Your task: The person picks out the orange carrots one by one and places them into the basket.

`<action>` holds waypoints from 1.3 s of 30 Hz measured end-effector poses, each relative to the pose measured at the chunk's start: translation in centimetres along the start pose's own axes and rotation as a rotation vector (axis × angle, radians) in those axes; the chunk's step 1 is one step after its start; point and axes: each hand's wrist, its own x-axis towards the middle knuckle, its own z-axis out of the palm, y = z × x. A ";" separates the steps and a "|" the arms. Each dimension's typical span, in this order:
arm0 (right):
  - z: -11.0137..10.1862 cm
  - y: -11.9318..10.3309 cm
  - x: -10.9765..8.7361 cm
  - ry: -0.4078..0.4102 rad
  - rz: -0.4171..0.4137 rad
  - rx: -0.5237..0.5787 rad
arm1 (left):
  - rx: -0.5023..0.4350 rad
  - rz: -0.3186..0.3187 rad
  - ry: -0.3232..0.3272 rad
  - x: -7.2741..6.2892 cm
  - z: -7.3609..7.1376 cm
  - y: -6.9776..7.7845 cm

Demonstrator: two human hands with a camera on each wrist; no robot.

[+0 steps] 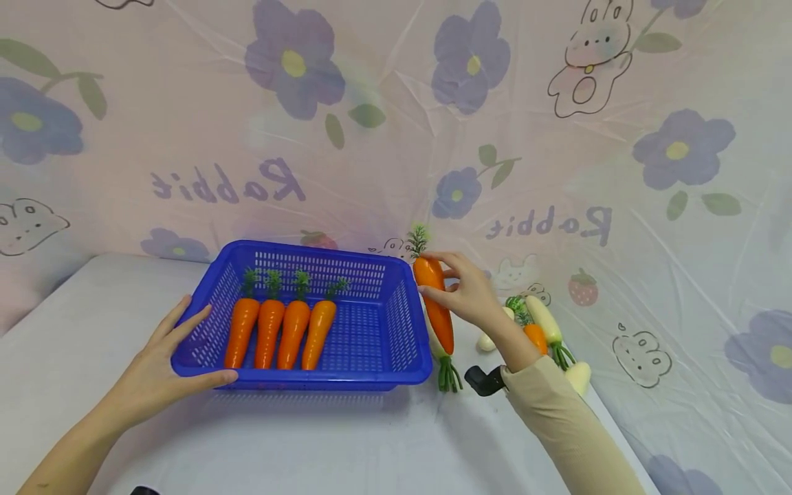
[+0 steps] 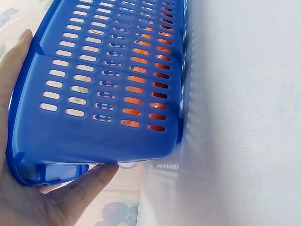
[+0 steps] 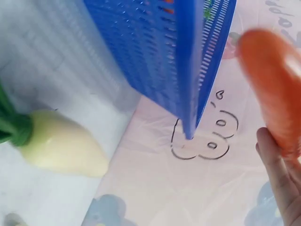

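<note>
A blue plastic basket (image 1: 371, 377) stands on the table with several orange carrots (image 1: 295, 333) lying side by side in its left half, their green tops toward the back. My left hand (image 1: 145, 364) rests at its front left corner, fingers spread and fairly straight, the thumb along the front rim. In the left wrist view the basket wall (image 2: 94, 141) lies beside that hand. My right hand (image 1: 467, 289) pinches another carrot (image 1: 438, 309) near its leafy end, just outside the basket's right side. Under this carrot in the head view lies a white radish (image 3: 66, 143) with green stems.
Farther right on the table lie several loose vegetables: a pale radish (image 1: 544, 320), an orange piece (image 1: 535, 337) and a whitish one (image 1: 578, 377) near the right edge. Behind the table hangs a cloth (image 1: 383, 151) printed with flowers and rabbits.
</note>
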 end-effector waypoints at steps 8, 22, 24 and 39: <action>1.5 -1.6 2.2 -0.011 -0.007 0.016 | 0.002 0.011 0.013 -0.1 -0.1 -0.1; 4.7 -3.2 5.9 -0.045 -0.037 0.086 | -0.010 0.024 0.026 -0.3 -0.2 0.0; 5.3 -3.2 6.3 -0.058 -0.053 0.078 | -0.010 0.024 0.026 -0.3 -0.1 0.0; 8.7 -2.5 7.8 -0.155 0.006 0.066 | -0.005 0.032 0.040 -0.3 0.2 0.3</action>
